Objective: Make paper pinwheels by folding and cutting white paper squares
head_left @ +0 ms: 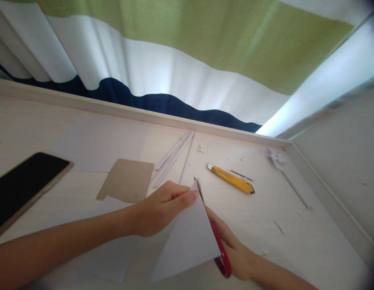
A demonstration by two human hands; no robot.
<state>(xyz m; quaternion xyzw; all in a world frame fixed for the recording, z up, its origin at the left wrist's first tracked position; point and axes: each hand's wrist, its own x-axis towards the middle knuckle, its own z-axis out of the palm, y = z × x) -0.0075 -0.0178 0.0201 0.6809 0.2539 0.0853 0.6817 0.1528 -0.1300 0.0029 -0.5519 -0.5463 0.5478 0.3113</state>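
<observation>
Paper (188, 237) held over worktop (259, 225), mid-view, pointed end facing away. L hand (162, 207) pinches it nr tip, thumb on top, prob. to keep edge steady for blades. R hand (237, 255) wrapped round red scissors (222, 255), blades along paper's R edge; can't tell if fingers are thru both loops. Strips (173, 151) beyond, cutter (230, 177) to R, likely parked clear of cut. Card (128, 179) just L of strips, phone (26, 187) far L, pinwheel (277, 157) far R, prob. kept out of way.
</observation>
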